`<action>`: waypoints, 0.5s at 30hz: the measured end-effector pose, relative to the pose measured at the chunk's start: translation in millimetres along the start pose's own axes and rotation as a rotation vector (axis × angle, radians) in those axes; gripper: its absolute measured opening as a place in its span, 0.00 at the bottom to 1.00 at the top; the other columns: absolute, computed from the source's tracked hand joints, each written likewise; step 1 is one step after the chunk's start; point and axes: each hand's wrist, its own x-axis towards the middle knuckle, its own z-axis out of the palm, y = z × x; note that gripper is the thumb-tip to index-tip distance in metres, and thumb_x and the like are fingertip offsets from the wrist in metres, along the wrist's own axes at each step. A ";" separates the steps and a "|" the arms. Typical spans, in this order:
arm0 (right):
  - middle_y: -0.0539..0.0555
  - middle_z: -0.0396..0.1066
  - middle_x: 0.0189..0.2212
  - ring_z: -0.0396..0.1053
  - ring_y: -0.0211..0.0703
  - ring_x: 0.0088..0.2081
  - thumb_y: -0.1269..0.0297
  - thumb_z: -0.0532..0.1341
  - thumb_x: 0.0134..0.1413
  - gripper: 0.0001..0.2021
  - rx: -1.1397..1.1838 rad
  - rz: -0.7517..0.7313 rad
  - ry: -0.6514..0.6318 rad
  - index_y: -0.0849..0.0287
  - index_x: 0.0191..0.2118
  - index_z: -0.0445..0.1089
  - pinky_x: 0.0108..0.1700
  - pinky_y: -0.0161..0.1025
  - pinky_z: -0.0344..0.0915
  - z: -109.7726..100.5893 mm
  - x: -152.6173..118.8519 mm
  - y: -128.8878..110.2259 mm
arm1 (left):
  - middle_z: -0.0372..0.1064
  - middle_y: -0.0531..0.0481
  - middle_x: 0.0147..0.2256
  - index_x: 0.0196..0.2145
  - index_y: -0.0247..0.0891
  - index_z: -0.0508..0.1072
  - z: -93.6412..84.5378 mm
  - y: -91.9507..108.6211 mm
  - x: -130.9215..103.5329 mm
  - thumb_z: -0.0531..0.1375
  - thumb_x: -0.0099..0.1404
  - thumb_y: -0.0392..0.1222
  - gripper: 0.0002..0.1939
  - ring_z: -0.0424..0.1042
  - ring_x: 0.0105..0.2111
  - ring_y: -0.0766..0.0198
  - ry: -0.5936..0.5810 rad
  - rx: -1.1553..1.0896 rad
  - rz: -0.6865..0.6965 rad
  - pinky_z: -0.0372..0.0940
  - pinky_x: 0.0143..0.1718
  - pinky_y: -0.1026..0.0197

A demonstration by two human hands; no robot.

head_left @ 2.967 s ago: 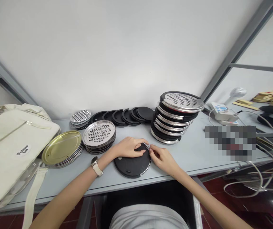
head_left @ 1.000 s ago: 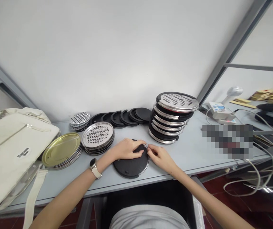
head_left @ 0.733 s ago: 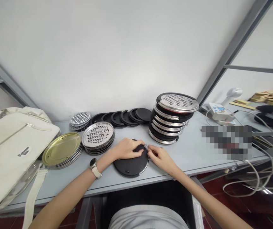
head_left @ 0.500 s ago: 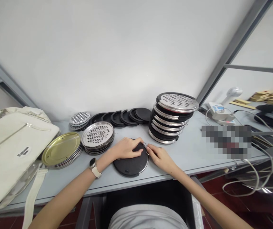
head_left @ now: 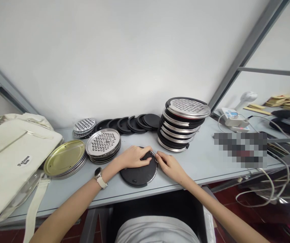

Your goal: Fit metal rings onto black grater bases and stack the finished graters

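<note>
A black round disc lies flat on the table near its front edge, with a bright metal rim along its right side. My left hand holds the disc from above, its thumb across the top and its index finger reaching to the far right edge. At that edge my right hand is closed in a pinch on a small bent metal piece, which touches the disc. Part of this piece is hidden by the fingers, so I cannot tell its kind.
On the grey table stand stacked perforated metal discs, gold-coloured lids, small grater discs and overlapping black round parts. A tall stack of rimmed grater discs rises behind my right hand. A cream bag lies left; cables hang right.
My right fingertips and the small metal piece have shifted very slightly at the disc's edge. My left hand keeps its place on the disc.
</note>
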 end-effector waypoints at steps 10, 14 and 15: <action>0.46 0.60 0.20 0.60 0.37 0.23 0.59 0.45 0.65 0.16 -0.015 0.005 -0.005 0.56 0.27 0.56 0.28 0.33 0.54 0.6 -0.2 0.5 | 0.62 0.58 0.21 0.46 0.39 0.63 2.7 -2.4 0.1 0.54 0.65 0.44 0.13 0.63 0.20 0.68 0.003 -0.080 0.008 0.53 0.24 0.66; 0.46 0.59 0.19 0.59 0.37 0.22 0.58 0.45 0.65 0.16 0.002 -0.002 0.008 0.56 0.26 0.56 0.27 0.33 0.53 0.7 -0.1 0.2 | 0.61 0.59 0.21 0.45 0.39 0.63 4.0 -2.8 -0.2 0.54 0.65 0.44 0.13 0.62 0.20 0.69 0.017 -0.090 -0.002 0.53 0.24 0.66; 0.46 0.59 0.19 0.58 0.36 0.22 0.58 0.45 0.65 0.16 0.004 -0.003 0.009 0.56 0.26 0.56 0.27 0.32 0.53 0.7 0.0 0.1 | 0.61 0.59 0.21 0.45 0.39 0.64 4.5 -3.1 -0.3 0.54 0.65 0.44 0.13 0.62 0.20 0.69 0.020 -0.091 0.001 0.53 0.24 0.66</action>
